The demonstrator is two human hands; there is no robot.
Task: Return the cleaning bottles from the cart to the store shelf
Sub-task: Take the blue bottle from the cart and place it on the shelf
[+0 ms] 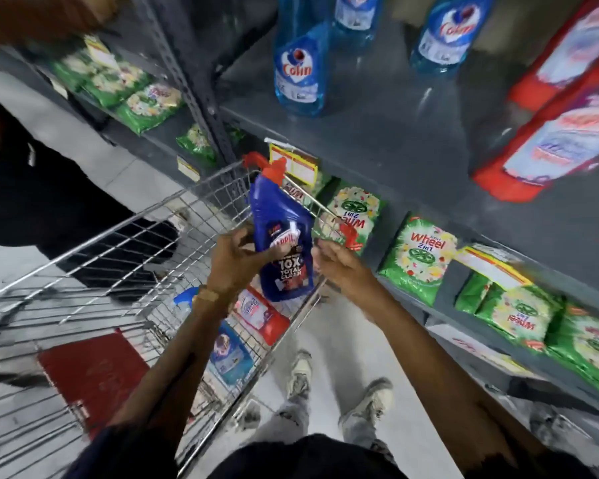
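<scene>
Bare grey shelf (395, 133) between blue Colin bottles (300, 74) and seemingly leaning red bottles (547, 146), cart rim (201, 183) below.

Cool, even light overhead; wide-angle bend at the edges, and motion blur smears the red bottles (564, 108) right.

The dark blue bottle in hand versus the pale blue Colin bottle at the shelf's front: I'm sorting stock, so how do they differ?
The dark blue bottle is opaque with a red cap; the Colin bottle is see-through pale blue. The dark one is held above the cart by the left hand, tilted; the Colin one stands on the shelf, untouched. Both are labelled plastic cleaner bottles.
</scene>
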